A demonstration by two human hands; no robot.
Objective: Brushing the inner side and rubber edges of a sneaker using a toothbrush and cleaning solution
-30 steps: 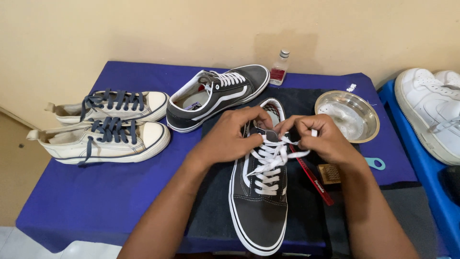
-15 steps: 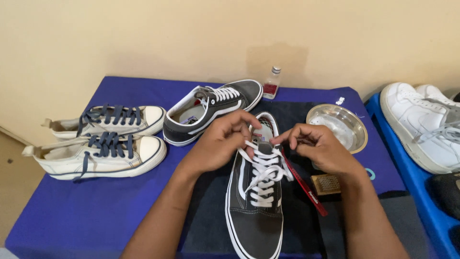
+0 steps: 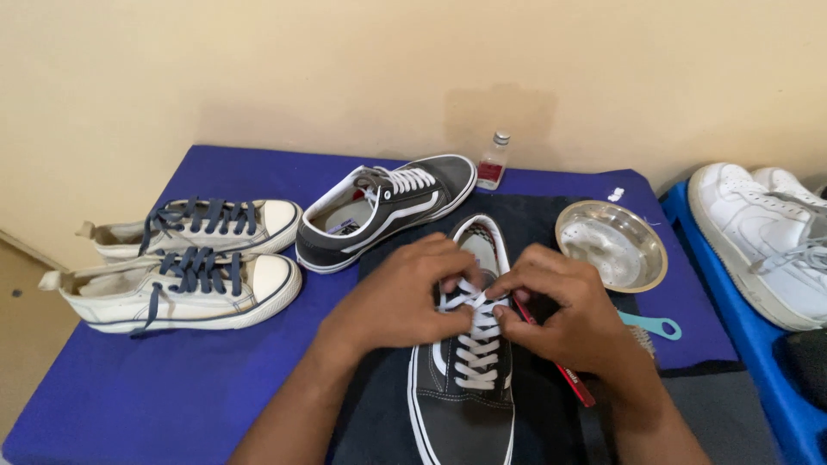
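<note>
A dark grey sneaker (image 3: 465,413) with white laces (image 3: 476,349) lies toe toward me on a dark cloth (image 3: 534,202). My left hand (image 3: 401,297) and my right hand (image 3: 560,310) meet over its tongue, and both pinch the white lace ends near the top eyelets. The fingers hide how the lace ends cross. Its matching grey sneaker (image 3: 388,207) lies on its side just behind my left hand.
Two cream sneakers with navy laces (image 3: 185,267) stand at the left on the blue-covered table (image 3: 172,379). A metal bowl (image 3: 612,245), a small clear bottle (image 3: 494,161), a teal-handled brush (image 3: 650,325), a red-handled tool (image 3: 564,375) and white sneakers (image 3: 758,237) are to the right.
Both hands have come down and together over the shoe's tongue, drawing the lace ends in from where they were held apart. The view has shifted slightly.
</note>
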